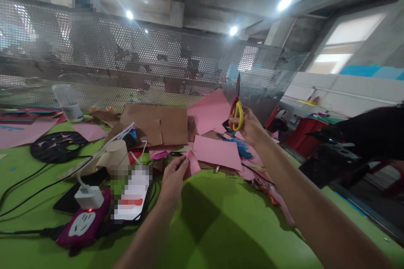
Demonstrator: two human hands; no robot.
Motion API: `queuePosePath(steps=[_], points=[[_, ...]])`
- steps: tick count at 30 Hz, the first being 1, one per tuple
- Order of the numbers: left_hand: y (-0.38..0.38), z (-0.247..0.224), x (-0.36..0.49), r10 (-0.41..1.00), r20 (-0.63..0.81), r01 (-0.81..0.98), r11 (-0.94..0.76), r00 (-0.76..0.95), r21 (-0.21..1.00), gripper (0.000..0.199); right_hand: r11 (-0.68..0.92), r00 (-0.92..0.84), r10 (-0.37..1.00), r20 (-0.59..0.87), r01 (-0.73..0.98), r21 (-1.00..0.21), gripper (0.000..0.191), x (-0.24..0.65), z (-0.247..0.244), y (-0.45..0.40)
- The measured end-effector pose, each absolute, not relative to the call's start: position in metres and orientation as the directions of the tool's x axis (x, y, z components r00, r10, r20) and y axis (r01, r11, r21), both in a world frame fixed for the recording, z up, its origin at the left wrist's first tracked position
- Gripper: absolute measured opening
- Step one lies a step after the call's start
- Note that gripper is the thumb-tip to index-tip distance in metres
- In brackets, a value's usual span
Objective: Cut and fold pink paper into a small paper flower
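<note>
Left hand (174,173) pinches pink paper (192,168); at its two o'clock, right hand (251,128) grips scissors (238,103), apparently held clear.

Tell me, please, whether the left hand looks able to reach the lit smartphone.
Likely yes: the lit smartphone lies uncovered near the left hand, though that hand holds a pink paper piece.

Bare desk (243,222) lay open nearer than the left grip (175,171) and to its right, leaving a low passage. To its left, a power strip (82,225) and phone (134,195) blocked the way; cardboard (148,124) obstructed the space beyond it.
</note>
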State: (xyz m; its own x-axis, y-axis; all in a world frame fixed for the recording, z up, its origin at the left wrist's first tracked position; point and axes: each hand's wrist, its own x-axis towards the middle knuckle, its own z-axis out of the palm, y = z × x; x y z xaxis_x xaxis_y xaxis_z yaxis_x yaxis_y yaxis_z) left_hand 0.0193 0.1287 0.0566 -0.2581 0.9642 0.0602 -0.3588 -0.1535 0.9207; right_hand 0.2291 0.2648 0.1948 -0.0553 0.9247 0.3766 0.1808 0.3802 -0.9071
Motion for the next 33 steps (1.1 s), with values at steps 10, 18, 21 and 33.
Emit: queuePosePath(steps=[10, 18, 21, 33], points=[[0.126, 0.064, 0.020, 0.956, 0.141, -0.197, -0.195, -0.258, 0.961, 0.026, 0.170, -0.323, 0.924, 0.206, -0.135, -0.976, 0.033, 0.195, 0.116, 0.157], [0.120, 0.067, 0.025, 0.896, 0.402, 0.127, -0.384, -0.190, 0.915, 0.021, 0.120, -0.251, 0.952, 0.173, -0.214, -0.970, 0.045, 0.189, 0.106, 0.148], [0.117, 0.069, 0.027, 0.886, 0.446, 0.189, -0.421, -0.123, 0.887, 0.026, 0.086, -0.251, 0.957, 0.142, -0.221, -0.971, 0.054, 0.185, 0.101, 0.147], [0.115, 0.066, 0.032, 0.909, 0.416, 0.266, -0.404, 0.014, 0.875, 0.033, 0.132, -0.200, 0.964, 0.178, -0.222, -0.966, 0.044, 0.186, 0.102, 0.144]])
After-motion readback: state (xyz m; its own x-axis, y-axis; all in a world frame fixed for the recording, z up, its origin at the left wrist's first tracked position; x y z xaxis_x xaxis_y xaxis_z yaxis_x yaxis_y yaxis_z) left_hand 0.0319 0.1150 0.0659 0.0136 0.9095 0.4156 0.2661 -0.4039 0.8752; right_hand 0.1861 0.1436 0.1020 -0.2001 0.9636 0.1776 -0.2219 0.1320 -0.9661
